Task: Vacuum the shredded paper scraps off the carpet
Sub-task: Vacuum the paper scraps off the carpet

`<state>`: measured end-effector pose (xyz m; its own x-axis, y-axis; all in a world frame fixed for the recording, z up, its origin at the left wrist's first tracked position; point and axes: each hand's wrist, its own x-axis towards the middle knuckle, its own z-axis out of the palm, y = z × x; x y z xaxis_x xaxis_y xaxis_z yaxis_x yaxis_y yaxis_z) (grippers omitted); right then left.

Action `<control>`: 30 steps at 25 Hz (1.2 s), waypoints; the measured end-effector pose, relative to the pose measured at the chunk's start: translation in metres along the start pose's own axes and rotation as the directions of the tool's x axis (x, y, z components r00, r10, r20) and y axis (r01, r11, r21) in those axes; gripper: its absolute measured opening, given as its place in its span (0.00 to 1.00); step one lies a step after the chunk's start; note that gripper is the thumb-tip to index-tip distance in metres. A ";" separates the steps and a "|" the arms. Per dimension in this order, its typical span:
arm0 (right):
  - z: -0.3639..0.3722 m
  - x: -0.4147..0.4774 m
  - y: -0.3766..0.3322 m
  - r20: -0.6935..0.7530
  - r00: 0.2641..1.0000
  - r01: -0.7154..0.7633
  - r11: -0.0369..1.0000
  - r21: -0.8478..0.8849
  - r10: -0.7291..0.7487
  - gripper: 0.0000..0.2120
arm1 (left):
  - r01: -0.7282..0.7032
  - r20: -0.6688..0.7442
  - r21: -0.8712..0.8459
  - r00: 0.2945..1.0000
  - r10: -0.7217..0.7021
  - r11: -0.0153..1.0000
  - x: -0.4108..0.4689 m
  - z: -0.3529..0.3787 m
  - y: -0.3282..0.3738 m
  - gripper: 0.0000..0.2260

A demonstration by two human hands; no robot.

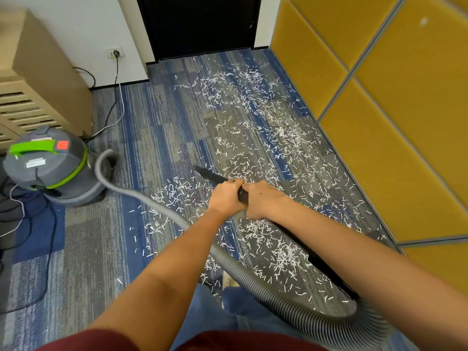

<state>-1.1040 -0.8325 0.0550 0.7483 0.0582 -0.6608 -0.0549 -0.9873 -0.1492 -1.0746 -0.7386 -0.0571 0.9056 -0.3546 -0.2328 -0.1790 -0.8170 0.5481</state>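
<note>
The left grip [224, 198] and right grip [263, 200] both curl round the black wand [215, 177], right of the canister [50, 165]; its grey hose [253, 274] crosses the scraps [253, 110], cables [115, 97] trail beyond it.

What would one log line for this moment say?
stage: vacuuming; left hand: grips wand; right hand: grips wand; nozzle: down near carpet; scraps: widely scattered
</note>
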 end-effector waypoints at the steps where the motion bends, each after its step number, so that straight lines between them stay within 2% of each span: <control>1: 0.000 -0.002 0.005 -0.004 1.000 -0.008 1.000 0.008 0.008 0.25 | -0.008 0.011 0.002 1.000 0.008 1.000 0.002 0.003 0.004 0.16; 6: 0.004 -0.003 0.011 0.005 1.000 -0.005 1.000 0.011 0.005 0.25 | -0.027 0.005 0.019 1.000 0.027 0.999 0.002 0.012 0.007 0.15; 10: -0.002 0.009 -0.007 0.002 0.999 0.047 0.998 -0.029 -0.047 0.28 | 0.009 -0.073 0.007 0.997 -0.008 1.000 0.006 0.000 -0.014 0.16; 15: -0.023 0.041 -0.037 -0.030 0.998 0.057 0.998 -0.030 -0.058 0.25 | 0.036 -0.100 0.004 0.994 -0.035 0.999 0.033 -0.027 -0.042 0.16; 19: -0.034 0.071 -0.064 -0.051 0.998 0.034 0.999 0.002 -0.034 0.28 | 0.021 -0.086 0.016 0.996 -0.019 1.000 0.058 -0.045 -0.071 0.16; 30: -0.063 0.101 -0.095 0.031 0.996 0.085 0.996 0.028 -0.086 0.28 | 0.054 -0.050 0.094 0.998 -0.049 0.994 0.077 -0.079 -0.103 0.16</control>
<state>-0.9821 -0.7424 0.0489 0.7291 0.1475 -0.6683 -0.0098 -0.9742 -0.2256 -0.9561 -0.6459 -0.0685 0.9313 -0.2907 -0.2193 -0.1653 -0.8740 0.4569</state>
